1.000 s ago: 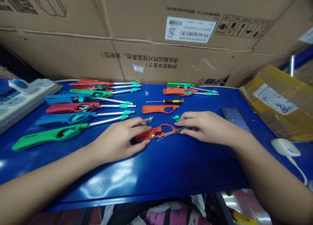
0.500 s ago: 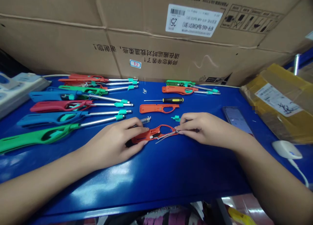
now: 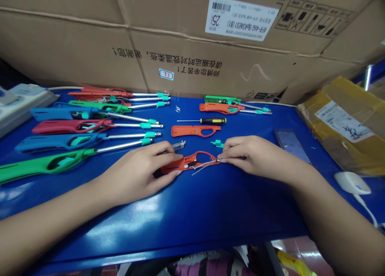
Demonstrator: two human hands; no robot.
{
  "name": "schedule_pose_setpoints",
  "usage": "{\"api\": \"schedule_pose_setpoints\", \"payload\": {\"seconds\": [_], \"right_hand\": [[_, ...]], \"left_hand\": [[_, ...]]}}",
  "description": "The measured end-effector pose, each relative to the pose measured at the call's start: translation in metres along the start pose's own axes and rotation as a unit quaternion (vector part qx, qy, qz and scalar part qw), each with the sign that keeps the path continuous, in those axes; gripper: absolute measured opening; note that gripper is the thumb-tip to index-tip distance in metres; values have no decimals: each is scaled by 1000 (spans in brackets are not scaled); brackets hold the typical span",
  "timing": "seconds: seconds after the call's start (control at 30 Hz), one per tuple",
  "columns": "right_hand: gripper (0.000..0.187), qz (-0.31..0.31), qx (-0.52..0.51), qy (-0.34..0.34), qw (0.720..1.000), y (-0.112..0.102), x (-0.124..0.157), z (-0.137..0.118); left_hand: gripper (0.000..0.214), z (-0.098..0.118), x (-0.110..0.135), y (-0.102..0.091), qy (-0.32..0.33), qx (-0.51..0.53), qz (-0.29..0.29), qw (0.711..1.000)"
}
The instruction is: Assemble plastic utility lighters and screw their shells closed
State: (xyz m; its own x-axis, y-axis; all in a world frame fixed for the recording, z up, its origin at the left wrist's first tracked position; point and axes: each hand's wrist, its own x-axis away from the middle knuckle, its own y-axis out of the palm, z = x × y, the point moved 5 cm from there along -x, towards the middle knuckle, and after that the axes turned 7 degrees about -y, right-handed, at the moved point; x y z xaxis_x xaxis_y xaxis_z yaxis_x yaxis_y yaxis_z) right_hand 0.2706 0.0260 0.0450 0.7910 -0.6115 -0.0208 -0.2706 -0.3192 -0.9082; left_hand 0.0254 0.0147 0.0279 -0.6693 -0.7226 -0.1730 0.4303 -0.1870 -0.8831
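An orange lighter casing half (image 3: 179, 164) lies on the blue table, its inside facing up. My left hand (image 3: 147, 166) grips its handle end between thumb and fingers. Across the casing's front runs a thin wire (image 3: 202, 168), and my right hand (image 3: 243, 154) pinches its end at the casing tip. Just behind my left fingers is a clear tube-like part (image 3: 179, 145), partly hidden. A small green trigger piece (image 3: 217, 144) sits beside my right fingertips. Farther back lie the other orange casing half (image 3: 188, 130) and a black-and-yellow screwdriver (image 3: 213, 120).
Several long-necked lighters (image 3: 72, 126) lie in rows at left, beside a white power strip (image 3: 24, 103). Two more (image 3: 222, 107) lie at the back. A large carton (image 3: 180, 35) walls the rear. At right are a phone (image 3: 291, 146), a taped box (image 3: 345, 123) and a white corded device (image 3: 351, 182).
Both hands and the orange casing keep nearly the same positions. The view has shifted slightly; my right fingers still pinch at the casing tip.
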Motion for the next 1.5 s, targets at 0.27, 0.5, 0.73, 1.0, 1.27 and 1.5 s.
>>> {"api": "schedule_pose_setpoints", "payload": {"seconds": [0.27,0.5,0.73,1.0,1.27,1.5], "right_hand": [[27,-24,5,-5,1000,3,-1,-3],[24,-6,-5,1,1000,1,-1,-10],[16,53,-78,70,993,5,-9,2],[14,41,-102,135,985,6,-13,4],[13,171,64,148,972,-36,-10,-17],[13,80,128,189,970,-8,-17,-3]], "left_hand": [[25,2,-3,-2,-3,8,-6,1000],[24,2,-2,-1,-1,13,-16,1000],[26,-1,-1,1,1,16,-23,1000],[34,-2,-1,-1,10,-30,-34,999],[22,30,-2,-11,-57,-22,-9,998],[13,29,-8,2,-148,-65,-26,987]]}}
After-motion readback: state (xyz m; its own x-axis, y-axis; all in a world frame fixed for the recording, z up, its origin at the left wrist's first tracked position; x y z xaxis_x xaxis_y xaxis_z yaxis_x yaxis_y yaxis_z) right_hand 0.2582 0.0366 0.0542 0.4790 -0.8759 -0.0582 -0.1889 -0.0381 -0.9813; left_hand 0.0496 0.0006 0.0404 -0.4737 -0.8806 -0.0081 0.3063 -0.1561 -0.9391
